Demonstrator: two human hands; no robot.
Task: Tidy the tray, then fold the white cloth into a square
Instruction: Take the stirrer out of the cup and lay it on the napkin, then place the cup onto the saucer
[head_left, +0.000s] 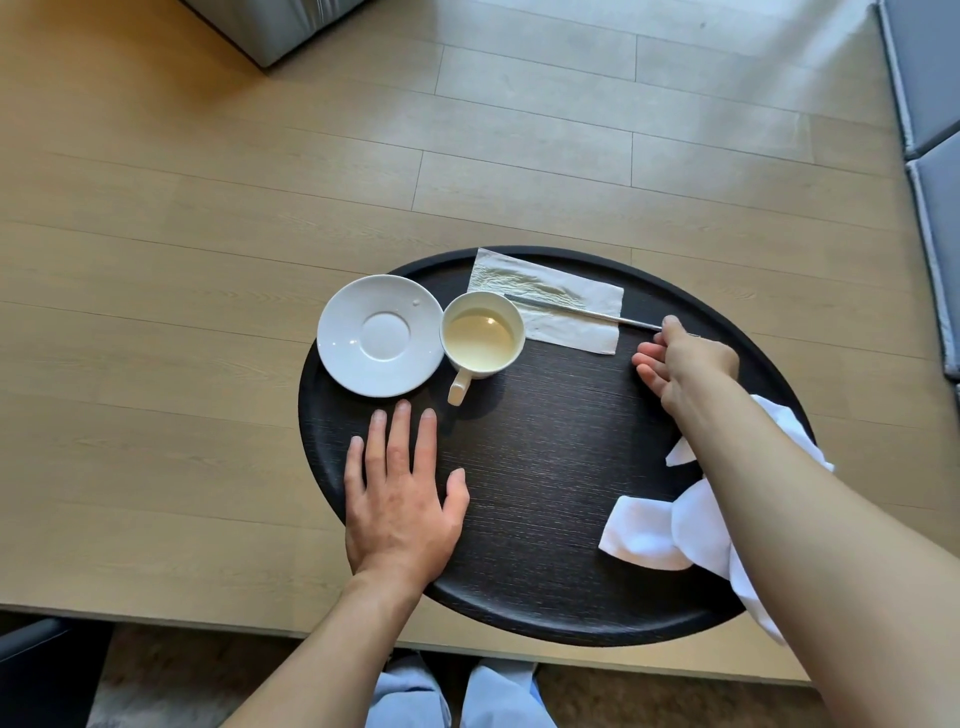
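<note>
A round black tray (545, 467) lies on a wooden table. On its far left sits an empty white saucer (382, 335), and a white cup (483, 335) of pale yellow liquid stands beside it. A thin metal spoon (582, 310) lies across a paper napkin (550, 306) behind the cup. My right hand (685, 364) pinches the spoon's handle end. My left hand (402, 493) rests flat on the tray's near left, fingers apart, holding nothing. A crumpled white cloth (654, 530) lies at the tray's right edge, partly hidden under my right forearm.
The wooden table (208, 260) stretches far to the left and back. Grey cushions (930, 156) line the right side, and a grey upholstered corner (270, 26) shows at top left. My knees in light blue trousers (457, 696) are below the table's near edge.
</note>
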